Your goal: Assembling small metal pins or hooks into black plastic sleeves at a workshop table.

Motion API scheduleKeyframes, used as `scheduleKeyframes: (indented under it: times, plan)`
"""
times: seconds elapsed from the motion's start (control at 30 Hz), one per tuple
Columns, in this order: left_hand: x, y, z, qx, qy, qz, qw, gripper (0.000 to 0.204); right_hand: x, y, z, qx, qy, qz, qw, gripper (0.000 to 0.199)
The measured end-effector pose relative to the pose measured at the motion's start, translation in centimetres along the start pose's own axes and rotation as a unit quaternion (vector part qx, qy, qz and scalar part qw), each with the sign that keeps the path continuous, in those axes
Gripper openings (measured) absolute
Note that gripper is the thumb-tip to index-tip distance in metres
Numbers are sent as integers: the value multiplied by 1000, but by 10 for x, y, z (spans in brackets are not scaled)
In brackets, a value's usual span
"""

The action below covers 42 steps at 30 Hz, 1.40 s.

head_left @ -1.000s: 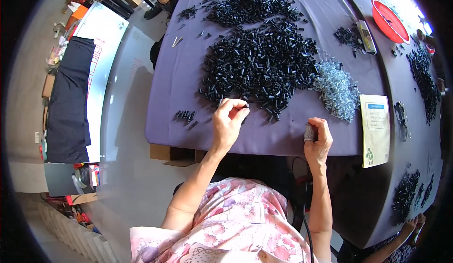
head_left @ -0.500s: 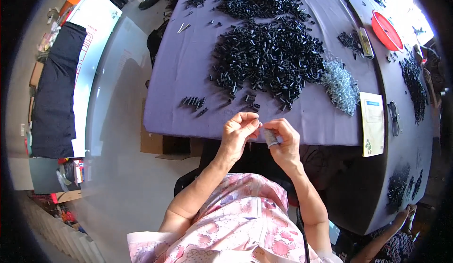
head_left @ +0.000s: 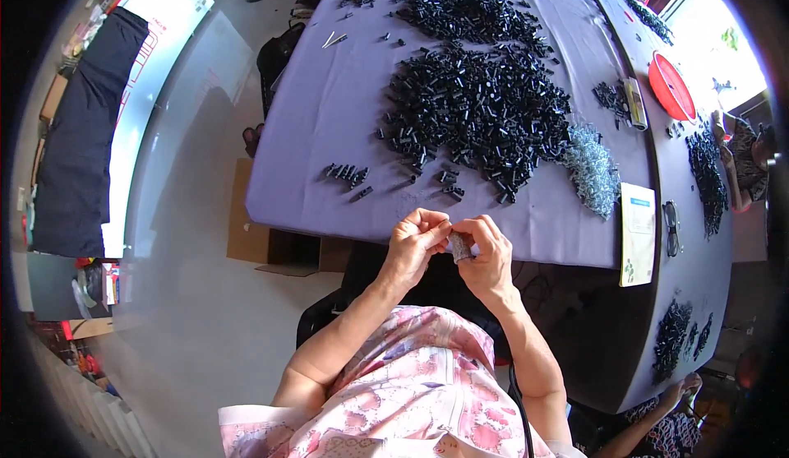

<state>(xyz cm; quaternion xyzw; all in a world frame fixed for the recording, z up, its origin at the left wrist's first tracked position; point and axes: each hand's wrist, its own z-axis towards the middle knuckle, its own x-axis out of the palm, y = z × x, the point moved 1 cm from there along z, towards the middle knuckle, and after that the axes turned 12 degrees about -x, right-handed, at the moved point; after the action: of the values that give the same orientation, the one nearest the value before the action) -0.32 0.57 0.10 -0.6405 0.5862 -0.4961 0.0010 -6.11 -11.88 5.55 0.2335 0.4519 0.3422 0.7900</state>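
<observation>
Head view: both hands pinch a small upright grey part.

bare purple cloth left, black parts heap blocking ahead

A large heap of small cylindrical parts is spread on the table, with a pile of metal springs at its right. A short row of parts is set to the heap's left, and a leaflet is laid right of the springs.

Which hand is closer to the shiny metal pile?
Right. The right hand is below-left of the metal pile; the left hand is farther left.
</observation>
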Motion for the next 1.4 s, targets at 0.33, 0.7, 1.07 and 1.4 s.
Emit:
scheduleKeyframes:
  times: [0.33,0.7,1.07,1.4]
  plan:
    - [-3,-18,5,-42,54,-1,998,10,-10,-22,17,42,60,64,995,31]
    - [-14,-27,19,-38,32,-73,996,12,-6,-75,57,-3,90,-247,965,30]
    - [-22,-35,12,18,30,-151,988,13,6,-78,66,45,143,-306,940,25]
    - [-30,-36,10,40,0,-117,992,12,31,-31,44,-4,131,-198,971,26]
